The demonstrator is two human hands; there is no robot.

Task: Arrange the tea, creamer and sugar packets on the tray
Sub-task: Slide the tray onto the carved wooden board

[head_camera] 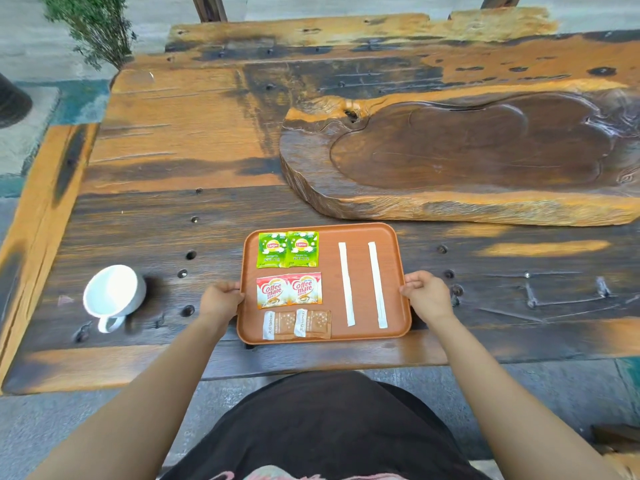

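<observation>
A brown rectangular tray point(330, 259) lies on the wooden table near its front edge. On its left side sit two green tea packets point(287, 249) at the back, two red-and-white creamer packets point(289, 289) in the middle, and two brown sugar packets point(296, 324) at the front. Two long white wrapped sticks point(362, 284) lie side by side on the right half. My left hand point(221, 299) grips the tray's left rim and my right hand point(424, 292) grips its right rim.
A white mug point(114, 292) lies tipped on the table left of the tray. A large carved wooden slab point(467, 157) takes up the back right. The table top point(173, 150) has holes and metal studs. A green plant point(93, 26) stands beyond the far left corner.
</observation>
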